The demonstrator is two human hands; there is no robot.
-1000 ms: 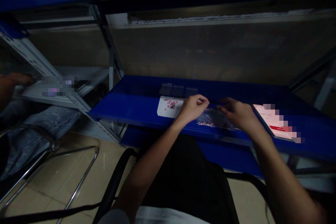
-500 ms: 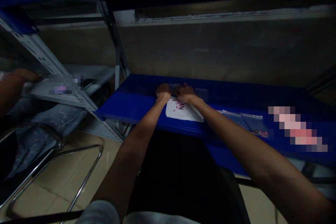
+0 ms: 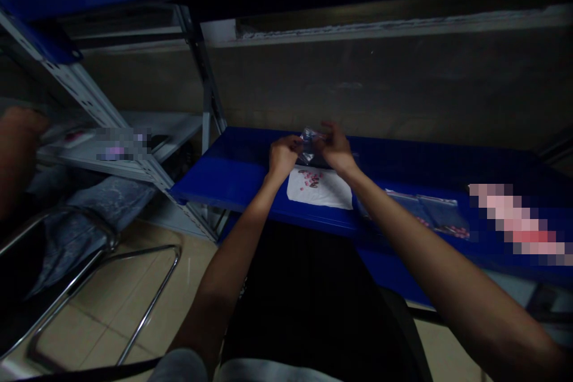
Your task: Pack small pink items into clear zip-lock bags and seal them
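The fingers (image 3: 295, 141) of our left hand (image 3: 282, 158) are pinched together on the left edge of a small clear plastic bag (image 3: 308, 147), which we have up in front of us, above the far part of the blue table (image 3: 237, 173). The fingers of our right hand (image 3: 338, 148) are at the bag's right side, the index finger stretched out and raised; whether they grip the plastic, we cannot tell. Just below our hands, on the near side, a white sheet (image 3: 326, 195) lies flat, and on it we see a loose cluster of small pink and dark pieces (image 3: 312, 179). To the right, past our right forearm and partly behind it, clear zip bags (image 3: 437, 210) lie side by side, with pink pieces gathered at their near ends. Farther right on the table is a blurred-out pink and red item (image 3: 514, 224). On our left, another person's hand (image 3: 20, 134) is near a grey shelf (image 3: 181, 123).
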